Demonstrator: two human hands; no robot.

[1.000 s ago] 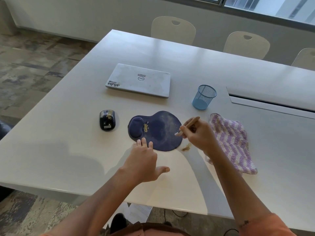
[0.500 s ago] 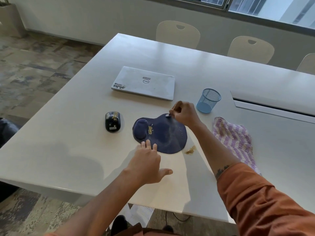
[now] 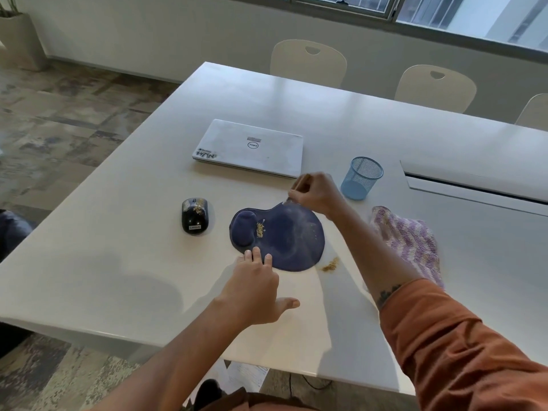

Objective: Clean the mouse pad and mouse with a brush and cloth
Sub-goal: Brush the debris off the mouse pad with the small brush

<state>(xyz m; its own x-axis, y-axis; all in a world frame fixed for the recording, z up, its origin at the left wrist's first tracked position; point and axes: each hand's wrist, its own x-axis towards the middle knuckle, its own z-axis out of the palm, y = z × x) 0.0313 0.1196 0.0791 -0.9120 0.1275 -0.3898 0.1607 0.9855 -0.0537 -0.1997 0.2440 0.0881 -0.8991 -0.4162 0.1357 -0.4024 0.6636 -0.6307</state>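
Note:
A dark blue mouse pad [image 3: 284, 235] with a raised wrist rest lies on the white table [image 3: 118, 247]. Tan crumbs sit beside the wrist rest. My left hand [image 3: 255, 289] presses straight fingers on the pad's near edge. My right hand [image 3: 317, 192] grips a small brush [image 3: 296, 188], its bristle tip touching the pad's far edge. A black mouse [image 3: 194, 215] with crumbs on top lies left of the pad. A purple and white cloth [image 3: 412, 241] lies to the right, partly behind my right forearm.
A small heap of swept crumbs [image 3: 330, 264] lies off the pad's near right edge. A shut white laptop [image 3: 249, 148] and a blue mesh cup [image 3: 361, 178] stand farther back. Chairs line the table's far side. A cable hatch [image 3: 474, 185] is at right.
My right hand has carried the brush from the pad's near right edge, by the crumb heap, across to its far edge. My left hand has stayed on the pad's near edge.

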